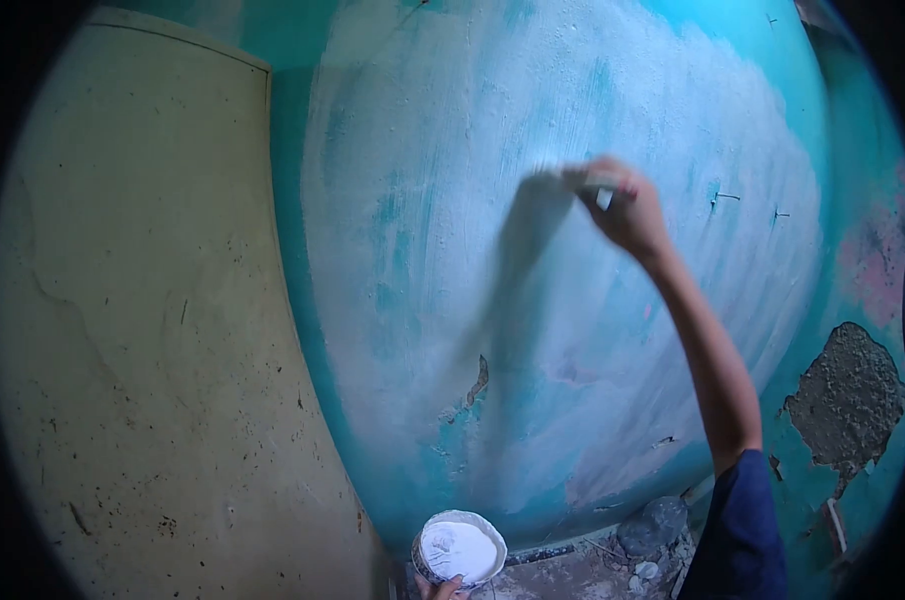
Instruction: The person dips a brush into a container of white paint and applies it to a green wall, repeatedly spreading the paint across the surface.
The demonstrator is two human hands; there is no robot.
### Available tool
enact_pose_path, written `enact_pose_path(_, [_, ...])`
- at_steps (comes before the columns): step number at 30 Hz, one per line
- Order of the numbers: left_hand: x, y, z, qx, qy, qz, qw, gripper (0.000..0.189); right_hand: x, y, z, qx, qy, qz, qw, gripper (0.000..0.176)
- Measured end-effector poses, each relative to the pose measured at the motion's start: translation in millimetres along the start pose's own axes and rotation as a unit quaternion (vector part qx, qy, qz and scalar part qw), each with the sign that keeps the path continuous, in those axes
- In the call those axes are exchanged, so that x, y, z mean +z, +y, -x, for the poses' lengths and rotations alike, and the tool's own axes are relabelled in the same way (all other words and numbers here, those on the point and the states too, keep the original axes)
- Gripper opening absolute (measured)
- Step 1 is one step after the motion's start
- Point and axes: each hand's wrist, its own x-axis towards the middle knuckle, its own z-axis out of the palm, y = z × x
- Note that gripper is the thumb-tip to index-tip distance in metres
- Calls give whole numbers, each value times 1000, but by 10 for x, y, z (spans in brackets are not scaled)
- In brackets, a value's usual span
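I see the right hand (625, 212) high on the turquoise wall (423, 150), fingers clamped on a white-smeared tool (603, 196) pressed against the whitened patch. The left hand (443, 588) is at the wall's bottom edge, fingers gripping the paste bowl (421, 560).

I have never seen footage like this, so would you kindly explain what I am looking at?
No machine here: one camera, worn on a person's head, looks at their own bare hands; its wide lens bends the edges. The raised right hand grips a blurred tool, apparently a brush, against a teal wall streaked with white. At the bottom edge, the left hand holds a round tub of white paint or paste. A pale panel, perhaps a door, stands on the left; a patch of bare rough plaster shows at the right.
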Motion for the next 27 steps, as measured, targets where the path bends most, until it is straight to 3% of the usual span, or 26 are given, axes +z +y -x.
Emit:
enact_pose_path(1, [-34,-25,-12,3,-1,1,1000,43,-94,72,-241,16,31,2,999,10])
enact_pose_path(3, [-170,-123,-55,105,-71,-117,985,43,-166,97,-557,-8,79,33,996,14])
enact_pose_path(4, [-191,-151,-106,111,-72,-116,984,43,-171,94,-621,-3,79,50,996,18])
enact_pose_path(6, [-218,-179,-197,40,-22,-35,998,44,-20,140,-392,-84,91,131,984,28])
enact_pose_path(8, [-195,-169,-271,44,-18,-18,999,44,145,-106,108,-119,33,175,977,39])
enact_pose_path(11, [-84,-69,-224,55,-12,17,998,45,390,-473,1005,-187,-22,121,975,34])
enact_pose_path(14, [-4,-25,-161,54,-15,18,998,46,356,-706,1486,-122,-205,15,971,29])
enact_pose_path(16, [-2,-22,-178,51,-14,-6,999,46,261,-672,1302,-79,-260,-30,962,26])
enact_pose_path(18, [-23,-70,-258,30,4,7,1000,43,269,-379,876,-84,-237,14,968,20])
enact_pose_path(20, [-75,-148,-331,24,-5,43,999,40,219,-40,226,-61,-100,57,991,15])
enact_pose_path(21, [-82,-169,-348,15,-10,76,997,37,-18,-46,-160,-38,-49,-12,998,15])
enact_pose_path(24, [149,-81,-169,51,17,38,998,34,-169,400,-1116,31,33,71,996,15])
enact_pose_path(27, [190,-75,-150,58,-6,42,997,36,-312,314,-1532,-36,91,95,991,16])
